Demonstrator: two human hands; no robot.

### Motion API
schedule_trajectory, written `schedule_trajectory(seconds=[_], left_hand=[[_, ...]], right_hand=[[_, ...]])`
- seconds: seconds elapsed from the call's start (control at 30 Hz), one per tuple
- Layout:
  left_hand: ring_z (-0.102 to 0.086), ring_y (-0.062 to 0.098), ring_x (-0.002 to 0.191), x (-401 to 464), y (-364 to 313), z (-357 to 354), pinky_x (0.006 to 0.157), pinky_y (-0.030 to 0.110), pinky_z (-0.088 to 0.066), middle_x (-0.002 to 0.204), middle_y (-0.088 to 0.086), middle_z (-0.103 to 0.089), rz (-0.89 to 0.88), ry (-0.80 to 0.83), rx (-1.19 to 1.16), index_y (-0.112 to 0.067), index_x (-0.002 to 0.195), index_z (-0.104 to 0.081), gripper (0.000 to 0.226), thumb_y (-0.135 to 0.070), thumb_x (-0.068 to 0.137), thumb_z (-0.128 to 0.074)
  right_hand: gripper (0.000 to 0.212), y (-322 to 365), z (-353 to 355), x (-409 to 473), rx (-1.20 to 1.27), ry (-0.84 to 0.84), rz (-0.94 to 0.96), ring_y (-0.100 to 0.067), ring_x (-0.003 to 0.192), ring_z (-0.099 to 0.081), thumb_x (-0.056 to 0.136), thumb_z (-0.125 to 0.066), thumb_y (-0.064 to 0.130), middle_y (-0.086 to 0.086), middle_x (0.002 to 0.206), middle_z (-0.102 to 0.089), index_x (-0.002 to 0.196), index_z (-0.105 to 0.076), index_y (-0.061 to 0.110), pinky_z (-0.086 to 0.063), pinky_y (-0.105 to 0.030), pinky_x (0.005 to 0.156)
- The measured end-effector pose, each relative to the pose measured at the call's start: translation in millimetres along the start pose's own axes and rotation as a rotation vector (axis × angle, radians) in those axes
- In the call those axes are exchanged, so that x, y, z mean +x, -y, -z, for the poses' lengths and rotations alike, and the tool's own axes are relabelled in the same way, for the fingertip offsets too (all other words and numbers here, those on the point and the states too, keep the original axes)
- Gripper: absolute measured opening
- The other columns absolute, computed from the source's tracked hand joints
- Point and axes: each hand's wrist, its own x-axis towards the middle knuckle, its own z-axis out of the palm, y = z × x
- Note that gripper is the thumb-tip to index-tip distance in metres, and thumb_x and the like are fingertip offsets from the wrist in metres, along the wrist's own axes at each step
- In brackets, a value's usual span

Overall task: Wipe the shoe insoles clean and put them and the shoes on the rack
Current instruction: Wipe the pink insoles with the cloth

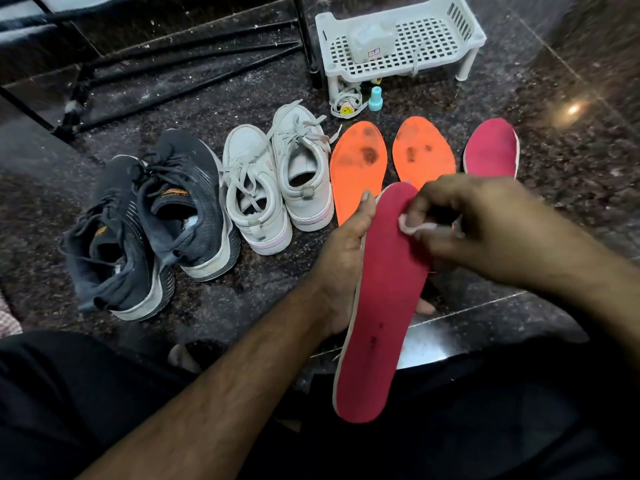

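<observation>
The dark speckled stone floor (571, 161) fills the view, and everything is laid out on it. A black metal rack (194, 60) is seen at the far left, well beyond the shoes. To the right of the rack, a white plastic basket stand (398, 39) is placed, with a pale container resting on its slatted top.

A pair of dark grey sneakers (156, 223) is set on the floor to the left of the held insole, the two shoes touching. Just beside them, nearer the held insole, a pair of white sneakers (277, 178) is lined up with laces loose.

The red insole (381, 306) is held above the floor in front of the person, tilted with its toe end away. It is gripped along its left edge by the left hand (343, 258), the thumb lying on top and the fingers curled beneath. A small white wipe (412, 227) is pinched by the right hand (485, 230) and pressed against the upper part of the insole.

Beyond the held insole, two orange insoles (356, 168) with dark smudges lie flat side by side, and a second red insole (491, 147) lies to their right. A small blue bottle (375, 99) stands near the basket stand's foot.
</observation>
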Motion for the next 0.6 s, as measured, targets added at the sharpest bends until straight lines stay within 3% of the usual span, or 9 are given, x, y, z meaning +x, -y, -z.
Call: schedule_trajectory(seconds=[0.07,0.13,0.2,0.27,0.33,0.4,0.53,0.6], left_hand=[[-0.069,0.030,0.076,0.4,3.0,1.8,0.067,0.054,-0.059,0.098,0.010,-0.070,0.020,-0.028,0.006,-0.019,0.118,-0.067,0.072,-0.076,0.094,-0.031],[-0.067,0.031,0.075,0.0,3.9,0.9,0.066,0.053,-0.059,0.100,0.012,-0.065,0.032,-0.040,0.020,-0.019,0.120,-0.067,0.072,-0.076,0.093,-0.032],[-0.069,0.032,0.087,-0.8,2.4,-2.4,0.062,0.050,-0.060,0.109,0.013,-0.068,0.006,-0.044,0.035,-0.018,0.120,-0.068,0.069,-0.071,0.097,-0.031],[-0.066,0.036,0.108,-0.2,1.9,-4.0,0.060,0.048,-0.060,0.117,0.011,-0.070,-0.027,-0.056,0.029,-0.016,0.123,-0.066,0.066,-0.065,0.099,-0.030],[-0.063,0.036,0.117,1.6,2.5,-2.8,0.060,0.048,-0.060,0.116,0.008,-0.072,-0.071,-0.103,0.035,-0.012,0.119,-0.067,0.066,-0.063,0.101,-0.030],[-0.066,0.033,0.110,5.3,2.5,0.0,0.062,0.048,-0.060,0.113,0.011,-0.074,-0.111,-0.197,0.042,-0.009,0.116,-0.069,0.070,-0.064,0.101,-0.029],[-0.074,0.027,0.078,7.8,-2.1,2.9,0.059,0.044,-0.062,0.107,0.020,-0.074,-0.210,-0.391,-0.072,-0.003,0.133,-0.059,0.069,-0.060,0.100,-0.040],[-0.071,0.031,0.077,12.3,-2.4,10.7,0.064,0.043,-0.062,0.108,0.023,-0.071,-0.273,-0.490,-0.111,-0.005,0.139,-0.053,0.070,-0.060,0.096,-0.049]], right_hand=[[0.017,10.2,-9.2,-3.5,0.027,0.168,0.063,-0.004,0.074,-0.061,0.082,-0.074,0.014,0.014,0.081,-0.063,0.089,-0.068,0.029,-0.041,-0.011,0.063],[0.016,11.3,-11.2,-3.8,0.011,0.226,0.066,-0.004,0.073,-0.061,0.082,-0.073,0.015,0.013,0.081,-0.064,0.088,-0.068,0.029,-0.042,-0.013,0.063],[0.015,3.1,-4.2,-0.6,-0.010,0.111,0.003,-0.005,0.071,-0.061,0.081,-0.075,0.013,0.011,0.082,-0.066,0.087,-0.069,0.026,-0.044,-0.016,0.065],[0.015,-7.9,4.5,2.1,-0.079,-0.092,-0.099,-0.006,0.068,-0.058,0.081,-0.074,0.011,0.008,0.083,-0.065,0.088,-0.071,0.024,-0.041,-0.017,0.064],[0.015,-13.9,8.6,3.0,-0.136,-0.300,-0.223,-0.012,0.070,-0.060,0.082,-0.070,0.012,0.004,0.085,-0.066,0.091,-0.070,0.023,-0.042,-0.024,0.069],[0.014,-13.9,5.2,3.5,-0.061,-0.378,-0.331,-0.012,0.068,-0.064,0.082,-0.068,0.014,0.008,0.080,-0.069,0.092,-0.069,0.023,-0.050,-0.030,0.070],[0.016,-6.5,-21.0,8.0,0.129,-0.204,-0.370,-0.002,0.052,-0.058,0.081,-0.067,0.010,0.011,0.063,-0.066,0.089,-0.066,0.024,-0.045,-0.019,0.055],[0.018,-5.5,-36.0,13.9,0.220,-0.180,-0.358,-0.008,0.061,-0.065,0.081,-0.064,0.007,0.005,0.071,-0.067,0.089,-0.063,0.024,-0.052,-0.028,0.065]])
